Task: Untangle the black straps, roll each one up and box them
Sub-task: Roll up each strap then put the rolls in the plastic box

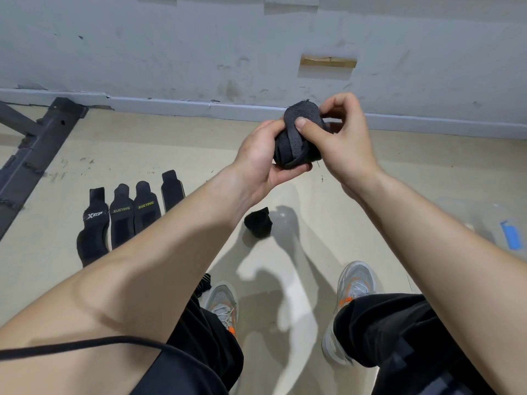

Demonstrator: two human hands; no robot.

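A black strap [293, 146], rolled into a thick bundle, is held up in front of me between both hands. My left hand [262, 158] cups the roll from below and the left, fingers curled round it. My right hand [339, 138] pinches the strap's loose end against the roll with the thumb on top. A second rolled black strap [258, 222] lies on the floor below my hands. Several flat black straps [122, 218] lie side by side on the floor at the left, some with printed lettering. A clear plastic box [490, 223] sits at the right edge.
I am seated with both feet in grey and orange shoes [355, 283] on the beige floor. A grey wall [256, 52] runs close behind. A dark metal frame [37, 149] stands at the far left. A black cord [85, 344] crosses my left forearm.
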